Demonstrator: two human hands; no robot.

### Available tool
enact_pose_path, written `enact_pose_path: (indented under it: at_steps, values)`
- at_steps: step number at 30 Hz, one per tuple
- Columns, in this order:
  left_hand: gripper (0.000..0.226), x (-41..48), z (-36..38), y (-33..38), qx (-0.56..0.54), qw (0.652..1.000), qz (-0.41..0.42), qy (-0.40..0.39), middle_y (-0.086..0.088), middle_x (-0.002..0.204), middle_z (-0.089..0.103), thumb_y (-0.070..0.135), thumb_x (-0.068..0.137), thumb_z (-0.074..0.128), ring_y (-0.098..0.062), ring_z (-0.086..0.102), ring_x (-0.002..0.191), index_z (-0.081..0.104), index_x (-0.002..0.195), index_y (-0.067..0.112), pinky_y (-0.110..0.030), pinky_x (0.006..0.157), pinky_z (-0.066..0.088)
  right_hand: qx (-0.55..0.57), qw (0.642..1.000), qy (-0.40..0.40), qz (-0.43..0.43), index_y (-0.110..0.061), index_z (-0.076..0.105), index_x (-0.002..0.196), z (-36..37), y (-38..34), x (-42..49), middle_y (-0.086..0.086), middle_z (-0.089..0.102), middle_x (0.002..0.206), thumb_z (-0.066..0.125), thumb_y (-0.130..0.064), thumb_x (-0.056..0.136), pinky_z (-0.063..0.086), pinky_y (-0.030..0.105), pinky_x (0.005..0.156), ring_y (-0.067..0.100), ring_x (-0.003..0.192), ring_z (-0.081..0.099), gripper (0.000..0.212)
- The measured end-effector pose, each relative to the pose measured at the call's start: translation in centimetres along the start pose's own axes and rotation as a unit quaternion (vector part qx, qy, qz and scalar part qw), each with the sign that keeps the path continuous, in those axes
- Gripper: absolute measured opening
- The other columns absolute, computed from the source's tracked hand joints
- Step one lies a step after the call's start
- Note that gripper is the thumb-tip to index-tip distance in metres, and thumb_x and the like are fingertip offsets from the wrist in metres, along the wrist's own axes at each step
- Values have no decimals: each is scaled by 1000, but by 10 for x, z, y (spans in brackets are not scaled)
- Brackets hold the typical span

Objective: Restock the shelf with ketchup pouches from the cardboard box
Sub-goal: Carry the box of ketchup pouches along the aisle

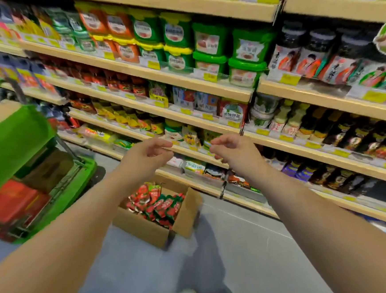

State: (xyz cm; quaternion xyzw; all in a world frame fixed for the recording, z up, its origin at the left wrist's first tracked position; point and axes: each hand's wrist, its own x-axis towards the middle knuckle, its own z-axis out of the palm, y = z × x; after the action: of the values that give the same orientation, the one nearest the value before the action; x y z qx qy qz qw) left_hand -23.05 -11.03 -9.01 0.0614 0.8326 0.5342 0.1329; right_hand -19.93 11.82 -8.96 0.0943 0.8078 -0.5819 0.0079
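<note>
Two bare hands are seen in the head view, raised side by side before the shelf [182, 77]. The left hand [147, 155] and the right hand [232, 149] are held apart, fingers loosely curled, and nothing is gripped in either. Below them, the cardboard box [145, 231] is set open on the floor [241, 246], near the lowest shelf board, and red ketchup pouches [157, 205] are heaped inside it. A green cart [14, 146] is parked at the left.
</note>
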Motion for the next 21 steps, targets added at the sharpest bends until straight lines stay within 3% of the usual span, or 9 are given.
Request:
enact_pose_path:
  at_steps: [4,8,13,18,21]
  values:
    - [14,45,-24,-15,-1,1000,-12,19,0,84,69,30,83,69,-5,63,72,67,95,36,-27,72,51,-13,999,-28,21,-22,66,90,28,-1,56,7,69,94,66,-24,85,49,30,70,21,84,64,5]
    - [15,95,-41,-23,7,998,-41,46,-11,89,69,28,84,68,-12,62,74,67,99,31,-37,79,52,-18,998,-63,23,-21,66,91,44,-6,119,10,67,90,64,-22,86,47,23,65,20,81,62,5]
    - [13,159,-62,-26,-9,996,-71,49,-7,90,69,28,87,63,-14,62,78,65,100,30,-38,81,50,-25,995,-92,25,-23,65,91,57,-16,199,7,66,85,63,-19,86,49,25,62,19,73,61,6]
    - [14,213,-86,-35,-11,996,-78,46,-8,92,70,24,90,60,-14,62,78,64,102,31,-30,73,50,-46,991,-120,35,-21,65,97,78,-29,257,2,63,81,62,-24,88,43,8,48,11,66,57,11]
    - [14,237,-103,-45,-17,996,-78,33,-9,87,68,24,89,61,-12,59,73,64,102,28,-28,72,49,-49,990,-124,51,-26,64,93,94,-35,279,1,63,82,61,-24,88,41,9,51,8,69,57,6]
